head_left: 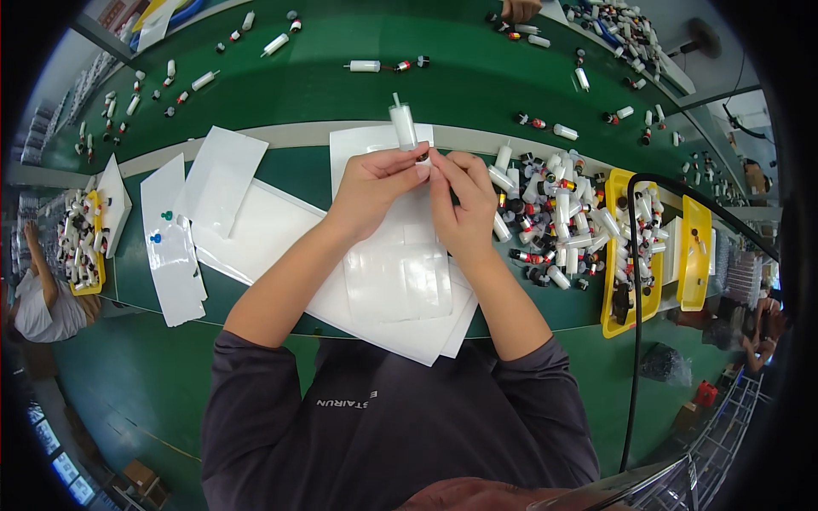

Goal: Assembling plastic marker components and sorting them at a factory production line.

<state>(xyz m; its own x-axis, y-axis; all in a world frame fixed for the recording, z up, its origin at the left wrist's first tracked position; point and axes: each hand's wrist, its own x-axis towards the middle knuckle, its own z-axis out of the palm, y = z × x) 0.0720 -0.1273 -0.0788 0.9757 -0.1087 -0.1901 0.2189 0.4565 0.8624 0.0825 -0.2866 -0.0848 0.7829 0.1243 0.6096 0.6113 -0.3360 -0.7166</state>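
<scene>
A white cylinder with a clear collar and thin nozzle [403,126] points up and away from me over the middle of the bench. Its lower end sits between the fingers of my left hand [373,189], which is closed on it. My right hand [464,203] is pinched against that same end, fingertips touching my left ones. A small dark-and-white bit [423,157] shows between the fingertips; I cannot tell whether it belongs to the cylinder. Beneath my hands lie glossy white sheets [396,281]. Beside my right hand is a heap of similar white cylinders with black and red parts [558,209].
Yellow trays [608,298] stand right of the heap, with a black cable [636,358] crossing in front. Beyond the bench edge, a green belt [332,98] carries scattered cylinders. More white sheets [223,175] lie left. Another person's hand [520,10] shows at the far side.
</scene>
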